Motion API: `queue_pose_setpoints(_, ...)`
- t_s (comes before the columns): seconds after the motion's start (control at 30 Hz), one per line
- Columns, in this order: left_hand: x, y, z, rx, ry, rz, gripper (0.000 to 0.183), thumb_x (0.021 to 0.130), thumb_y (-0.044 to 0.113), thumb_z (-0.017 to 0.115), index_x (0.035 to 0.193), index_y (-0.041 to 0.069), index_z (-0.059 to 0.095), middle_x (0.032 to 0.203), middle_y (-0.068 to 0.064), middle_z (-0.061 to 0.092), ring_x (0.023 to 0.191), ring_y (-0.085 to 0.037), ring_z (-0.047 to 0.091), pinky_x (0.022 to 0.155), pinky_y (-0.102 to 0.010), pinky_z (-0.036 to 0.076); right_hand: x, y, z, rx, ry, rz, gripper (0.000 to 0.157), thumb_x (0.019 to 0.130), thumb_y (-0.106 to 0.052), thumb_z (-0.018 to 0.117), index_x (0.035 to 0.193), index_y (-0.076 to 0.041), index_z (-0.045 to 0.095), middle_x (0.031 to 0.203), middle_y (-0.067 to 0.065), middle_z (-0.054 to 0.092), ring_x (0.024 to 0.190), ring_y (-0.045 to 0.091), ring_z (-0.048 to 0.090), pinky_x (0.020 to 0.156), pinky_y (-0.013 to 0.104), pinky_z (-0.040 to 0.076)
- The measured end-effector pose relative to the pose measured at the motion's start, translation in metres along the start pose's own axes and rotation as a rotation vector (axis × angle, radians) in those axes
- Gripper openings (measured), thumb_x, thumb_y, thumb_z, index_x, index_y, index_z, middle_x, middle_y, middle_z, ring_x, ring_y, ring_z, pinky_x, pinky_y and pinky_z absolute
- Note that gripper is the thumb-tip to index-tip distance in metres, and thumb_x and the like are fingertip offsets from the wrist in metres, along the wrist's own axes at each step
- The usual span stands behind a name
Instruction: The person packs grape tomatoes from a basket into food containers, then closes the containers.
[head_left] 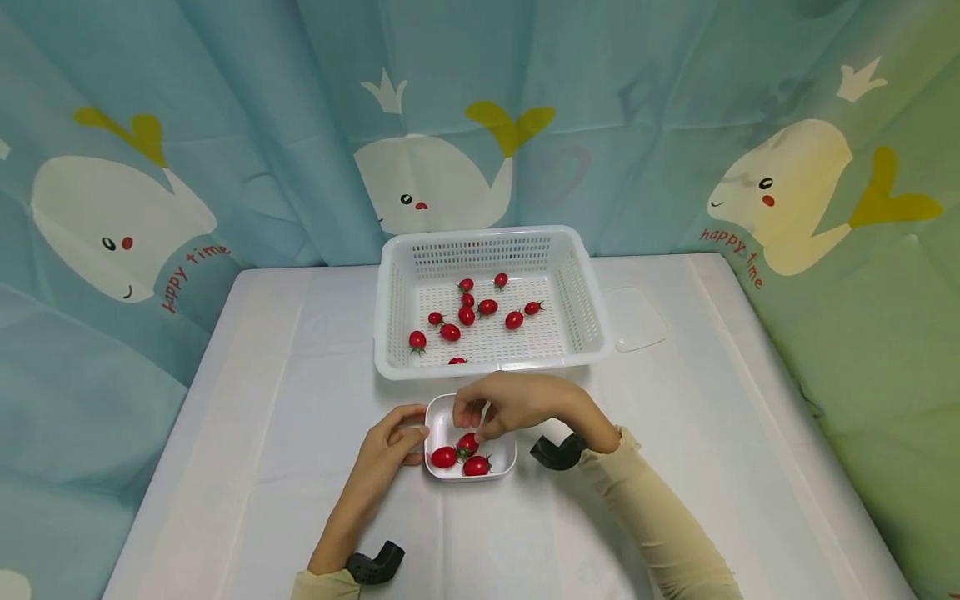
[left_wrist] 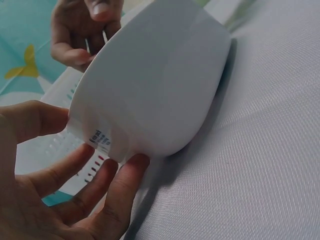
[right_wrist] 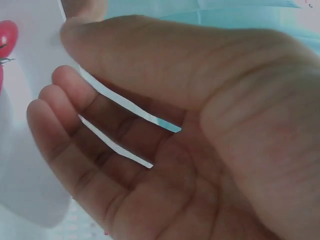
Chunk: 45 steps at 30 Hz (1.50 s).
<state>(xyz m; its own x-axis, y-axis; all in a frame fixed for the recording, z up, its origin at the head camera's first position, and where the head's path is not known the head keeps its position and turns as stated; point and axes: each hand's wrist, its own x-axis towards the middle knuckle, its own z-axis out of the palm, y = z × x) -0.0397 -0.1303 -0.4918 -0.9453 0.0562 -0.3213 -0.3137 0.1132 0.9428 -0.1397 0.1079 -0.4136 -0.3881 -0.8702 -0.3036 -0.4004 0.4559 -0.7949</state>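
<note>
A small white square container (head_left: 444, 412) stands on the table with three red cherry tomatoes (head_left: 476, 466) in it. My left hand (head_left: 388, 442) grips its left side. In the left wrist view the thumb is at the rim and the fingers (left_wrist: 125, 185) are against the outer wall, by a small printed label (left_wrist: 100, 140). My right hand (head_left: 513, 404) reaches over the container from the right, its fingertips right beside one tomato. The right wrist view shows the fingers (right_wrist: 50, 130) loosely bent with nothing in them, and tomatoes at the left edge.
Behind the container stands a white perforated basket (head_left: 491, 367) with several cherry tomatoes (head_left: 467, 315) spread over its bottom. A clear flat lid (head_left: 641, 342) lies at the basket's right. Whale-printed curtains (head_left: 450, 100) hang behind and beside the white table (head_left: 300, 375).
</note>
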Motion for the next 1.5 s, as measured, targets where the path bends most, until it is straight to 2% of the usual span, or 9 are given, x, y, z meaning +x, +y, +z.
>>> queue_pose_setpoints(0.13, 0.0, 0.0, 0.0, 0.002, -0.001, 0.009, 0.04, 0.1, 0.018, 0.066, 0.138, 0.007, 0.062, 0.138, -0.018, 0.063, 0.108, -0.021, 0.07, 0.078, -0.024, 0.062, -0.004, -0.002, -0.007, 0.032, 0.025, -0.022, 0.022, 0.094, -0.004, 0.073, 0.115, -0.007, 0.069, 0.111, 0.012, 0.07, 0.099, 0.009, 0.063, 0.094, 0.023, 0.057)
queue_pose_setpoints(0.4, 0.001, -0.001, -0.001, 0.006, -0.008, 0.013, 0.04, 0.101, 0.019, 0.066, 0.138, 0.007, 0.062, 0.138, -0.018, 0.063, 0.109, -0.023, 0.07, 0.079, -0.024, 0.062, -0.008, -0.002, -0.019, 0.095, 0.115, -0.072, 0.021, 0.096, -0.006, 0.072, 0.115, -0.014, 0.07, 0.113, 0.012, 0.071, 0.102, 0.011, 0.067, 0.097, 0.026, 0.058)
queue_pose_setpoints(0.57, 0.001, -0.002, 0.0, 0.006, -0.01, 0.01, 0.04, 0.101, 0.02, 0.067, 0.139, 0.007, 0.062, 0.138, -0.018, 0.064, 0.11, -0.023, 0.07, 0.078, -0.024, 0.062, -0.004, 0.003, -0.022, 0.111, 0.241, -0.085, 0.024, 0.097, -0.009, 0.071, 0.12, -0.014, 0.069, 0.116, 0.005, 0.071, 0.105, 0.012, 0.068, 0.099, 0.026, 0.058)
queue_pose_setpoints(0.73, 0.002, -0.002, 0.0, -0.001, -0.013, 0.015, 0.04, 0.1, 0.019, 0.067, 0.139, 0.007, 0.062, 0.138, -0.019, 0.063, 0.109, -0.023, 0.07, 0.079, -0.024, 0.062, 0.0, 0.004, -0.026, 0.135, 0.368, -0.088, 0.028, 0.098, -0.009, 0.07, 0.126, -0.009, 0.066, 0.123, 0.012, 0.07, 0.112, 0.017, 0.068, 0.103, 0.031, 0.058)
queue_pose_setpoints(0.9, 0.002, -0.002, 0.001, 0.004, -0.011, 0.02, 0.04, 0.1, 0.019, 0.067, 0.139, 0.008, 0.062, 0.138, -0.018, 0.063, 0.108, -0.021, 0.069, 0.079, -0.024, 0.062, 0.006, 0.005, -0.03, 0.119, 0.504, -0.035, 0.029, 0.097, -0.007, 0.07, 0.127, -0.005, 0.067, 0.125, 0.013, 0.07, 0.114, 0.022, 0.067, 0.102, 0.036, 0.058)
queue_pose_setpoints(1.03, 0.002, -0.002, 0.001, 0.008, -0.008, 0.021, 0.04, 0.101, 0.019, 0.066, 0.138, 0.009, 0.062, 0.138, -0.018, 0.063, 0.107, -0.021, 0.069, 0.079, -0.025, 0.062, 0.013, 0.005, -0.034, 0.09, 0.574, 0.012, 0.027, 0.096, -0.005, 0.07, 0.123, -0.001, 0.068, 0.124, 0.012, 0.071, 0.111, 0.025, 0.068, 0.1, 0.039, 0.059)
queue_pose_setpoints(1.17, 0.002, -0.003, 0.001, 0.002, 0.0, 0.014, 0.039, 0.101, 0.018, 0.067, 0.138, 0.009, 0.063, 0.137, -0.018, 0.064, 0.106, -0.019, 0.07, 0.079, -0.025, 0.063, 0.024, 0.007, -0.038, 0.058, 0.562, 0.066, 0.027, 0.095, -0.004, 0.069, 0.122, -0.001, 0.068, 0.123, 0.014, 0.071, 0.11, 0.025, 0.069, 0.095, 0.035, 0.059)
queue_pose_setpoints(1.3, 0.001, -0.003, 0.0, -0.011, -0.002, 0.018, 0.039, 0.101, 0.018, 0.066, 0.139, 0.008, 0.062, 0.136, -0.019, 0.065, 0.105, -0.016, 0.07, 0.079, -0.025, 0.063, 0.035, 0.013, -0.042, 0.049, 0.49, 0.091, 0.029, 0.094, -0.001, 0.068, 0.123, 0.0, 0.068, 0.126, 0.018, 0.07, 0.109, 0.026, 0.069, 0.091, 0.032, 0.058)
queue_pose_setpoints(1.5, 0.0, -0.002, 0.001, -0.017, -0.007, 0.02, 0.039, 0.1, 0.017, 0.066, 0.138, 0.008, 0.062, 0.135, -0.019, 0.065, 0.106, -0.017, 0.07, 0.08, -0.025, 0.063, 0.048, 0.022, -0.044, 0.051, 0.396, 0.161, 0.034, 0.094, -0.003, 0.07, 0.127, -0.002, 0.068, 0.128, 0.013, 0.07, 0.115, 0.026, 0.069, 0.095, 0.033, 0.06)
